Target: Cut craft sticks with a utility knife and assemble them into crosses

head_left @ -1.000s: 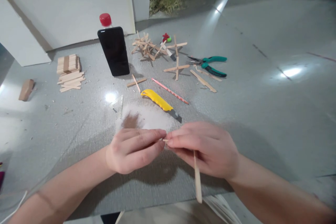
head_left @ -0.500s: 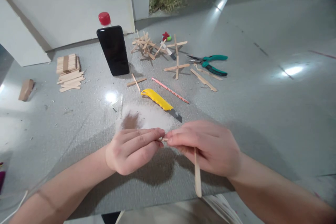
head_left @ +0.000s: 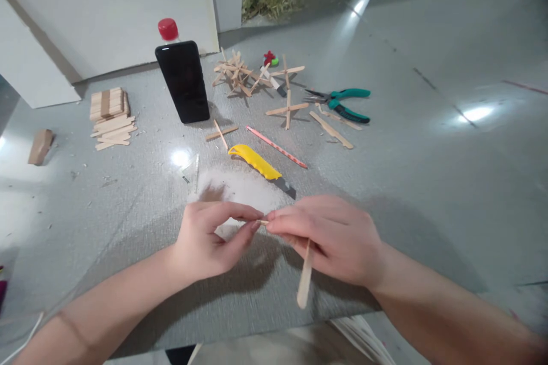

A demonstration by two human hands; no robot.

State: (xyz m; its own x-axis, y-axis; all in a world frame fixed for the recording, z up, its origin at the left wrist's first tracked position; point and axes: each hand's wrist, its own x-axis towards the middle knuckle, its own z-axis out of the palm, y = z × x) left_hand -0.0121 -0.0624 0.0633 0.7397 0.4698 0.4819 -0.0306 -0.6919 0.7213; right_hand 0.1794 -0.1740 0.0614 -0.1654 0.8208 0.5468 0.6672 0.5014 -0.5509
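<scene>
My left hand (head_left: 214,236) pinches the tip of a thin wooden piece between thumb and forefinger. Close against it, my right hand (head_left: 331,234) is closed around the same work. From under my right palm a wooden craft stick (head_left: 305,282) sticks out toward me; whether both ends belong to one stick or to a crossed pair is hidden by the fingers. Just beyond my hands lies a yellow utility knife (head_left: 257,162) with its blade out. A pink pencil (head_left: 277,147) rests behind it. One crossed pair of sticks (head_left: 221,133) lies left of the knife handle.
A black phone (head_left: 183,82) leans on a red-capped bottle (head_left: 168,29). Stacked craft sticks (head_left: 109,104) lie left. Behind are a heap of crossed sticks (head_left: 235,74), another cross (head_left: 288,109) and teal-handled pliers (head_left: 349,105). White powder (head_left: 240,188) covers the surface beyond my hands.
My left hand has changed from flat, extended fingers to a rounded thumb-and-forefinger pinch. My right hand has shifted slightly left, and the protruding stick has swung left with it.
</scene>
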